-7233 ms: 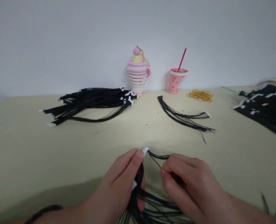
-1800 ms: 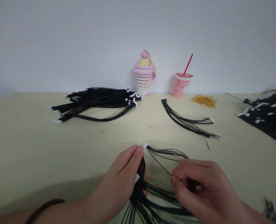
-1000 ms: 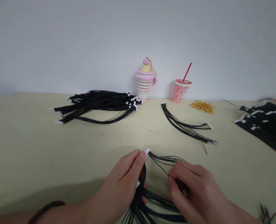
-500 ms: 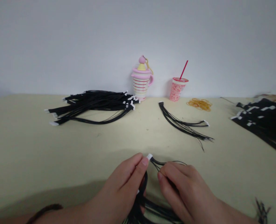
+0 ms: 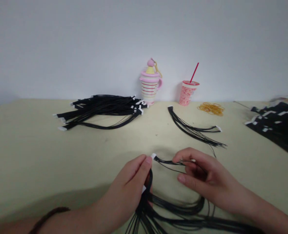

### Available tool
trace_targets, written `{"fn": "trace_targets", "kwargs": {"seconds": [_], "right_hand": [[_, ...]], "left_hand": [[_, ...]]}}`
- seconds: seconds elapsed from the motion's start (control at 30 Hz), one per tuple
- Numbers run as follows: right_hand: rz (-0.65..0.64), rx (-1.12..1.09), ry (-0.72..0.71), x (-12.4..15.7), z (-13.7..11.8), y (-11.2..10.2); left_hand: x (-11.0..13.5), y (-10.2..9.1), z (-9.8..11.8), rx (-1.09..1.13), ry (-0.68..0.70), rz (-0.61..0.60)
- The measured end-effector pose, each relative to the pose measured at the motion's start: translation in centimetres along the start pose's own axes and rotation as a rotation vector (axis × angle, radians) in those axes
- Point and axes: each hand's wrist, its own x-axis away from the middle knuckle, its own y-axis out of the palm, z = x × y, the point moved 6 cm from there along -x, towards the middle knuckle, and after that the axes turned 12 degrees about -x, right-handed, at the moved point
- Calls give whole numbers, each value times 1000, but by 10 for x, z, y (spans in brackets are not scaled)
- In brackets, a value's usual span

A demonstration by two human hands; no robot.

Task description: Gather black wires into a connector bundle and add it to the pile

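Observation:
My left hand (image 5: pixel 128 191) is closed on a bundle of thin black wires (image 5: pixel 165 216) with small white connectors, one white connector (image 5: pixel 153 156) poking out at the fingertips. My right hand (image 5: pixel 206 180) pinches a few black wire strands that run from that connector, its fingers curled around them. The rest of the bundle trails down and right across the beige table (image 5: pixel 36 156) below both hands.
A large pile of black wire harnesses (image 5: pixel 100 109) lies at the back left, a small loose set (image 5: pixel 195 130) at centre right, another pile (image 5: pixel 278 125) at the right edge. A pink striped cup (image 5: pixel 150 84), a pink drink cup with straw (image 5: pixel 188 91) and rubber bands (image 5: pixel 211 109) stand by the wall.
My right hand has moved right and up, sliding along the strands away from my left hand. More of the bundle shows below. The left hand stays put.

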Motion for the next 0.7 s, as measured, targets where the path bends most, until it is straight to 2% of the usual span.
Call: {"fn": "trace_targets", "kwargs": {"seconds": [0.1, 0.17, 0.23, 0.33, 0.47, 0.57, 0.63, 0.7], "right_hand": [[-51, 400, -166, 1, -2, 2], [27, 664, -244, 0, -2, 0], [133, 812, -267, -1, -1, -8], [241, 888, -253, -3, 2, -24], [323, 922, -267, -4, 4, -37], [379, 1055, -366, 1, -2, -31], [337, 1102, -446, 3, -5, -19], [252, 991, -437, 2, -6, -12]], "left_hand": [[-2, -2, 0, 25, -4, 31], [-2, -3, -1, 37, -4, 47], [-3, -4, -1, 38, -7, 56], [-4, -4, 0, 30, -7, 36], [-4, -3, -2, 34, -48, 8], [-3, -1, -5, 100, -85, 13], [-2, 2, -7, 171, -104, -2], [-2, 4, -9, 233, -127, -13]]}}
